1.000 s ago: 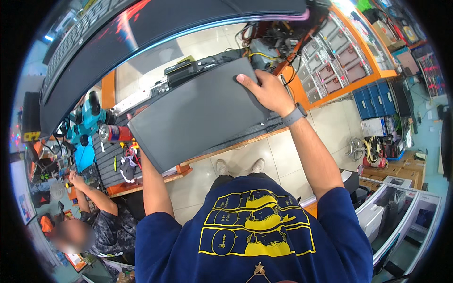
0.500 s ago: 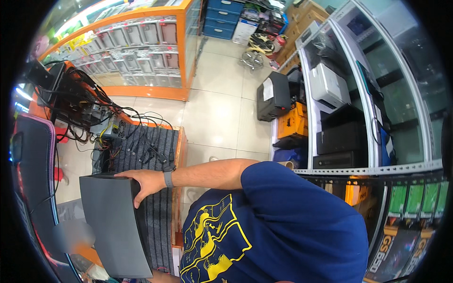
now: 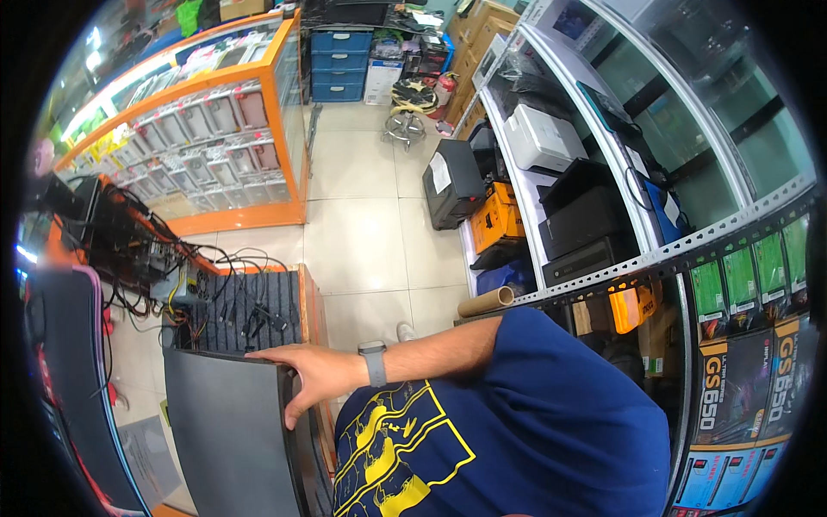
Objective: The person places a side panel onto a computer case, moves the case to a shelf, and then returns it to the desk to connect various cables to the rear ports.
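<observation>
A plain dark grey computer case [image 3: 228, 439] fills the lower left, its broad flat side facing up. My right hand [image 3: 323, 379] comes across from the right, with a grey watch [image 3: 373, 364] on the wrist. Its fingers lie over the far right corner of the case, and the thumb presses down along its right side. Beneath and beyond the case is a grey ribbed mat [image 3: 280, 297] on an orange-edged bench, with loose black cables [image 3: 250, 319] on it. My left hand is outside the picture.
A tangle of cables around a metal power supply [image 3: 181, 284] sits past the case. At left stands a dark padded chair [image 3: 73, 370]. An orange-framed glass display case [image 3: 293, 138] and white metal shelving [image 3: 637, 254] flank the tiled floor [image 3: 353, 241]. A cardboard tube [image 3: 484, 302] juts out.
The view has shifted, so the room, the case and my right hand sit lower in the picture. My right hand keeps its grip. A forearm at the lower edge has gone from view.
</observation>
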Available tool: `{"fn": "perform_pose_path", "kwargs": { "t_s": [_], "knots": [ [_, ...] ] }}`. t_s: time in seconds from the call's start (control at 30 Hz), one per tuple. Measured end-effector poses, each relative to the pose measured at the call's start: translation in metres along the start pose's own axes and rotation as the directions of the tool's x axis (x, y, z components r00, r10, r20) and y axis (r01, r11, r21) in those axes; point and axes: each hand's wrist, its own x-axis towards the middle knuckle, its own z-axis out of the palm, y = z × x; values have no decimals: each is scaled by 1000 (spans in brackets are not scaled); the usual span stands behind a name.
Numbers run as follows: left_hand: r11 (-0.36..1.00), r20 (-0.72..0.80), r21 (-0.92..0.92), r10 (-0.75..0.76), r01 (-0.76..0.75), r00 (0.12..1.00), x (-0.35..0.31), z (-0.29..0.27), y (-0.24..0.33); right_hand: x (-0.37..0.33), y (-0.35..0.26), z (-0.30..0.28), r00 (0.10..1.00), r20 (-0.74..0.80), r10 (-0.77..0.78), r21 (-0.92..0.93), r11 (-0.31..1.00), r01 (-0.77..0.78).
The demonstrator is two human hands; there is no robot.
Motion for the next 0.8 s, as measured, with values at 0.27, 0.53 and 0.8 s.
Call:
{"fn": "perform_pose_path", "kwargs": {
  "t_s": [0.27,0.53,0.8],
  "knots": [
    [997,88,-65,54,-48,995,-10,114,-4,-70,-37,-104,994,-103,-28,-75,997,20],
    [987,160,-81,149,-138,976,-31,260,-3,-153,-49,-255,966,-252,-63,-83,996,44],
    [958,263,-200,256,-207,930,-14,390,4,-220,-28,-372,871,-467,-150,137,961,239]
  ]
}}
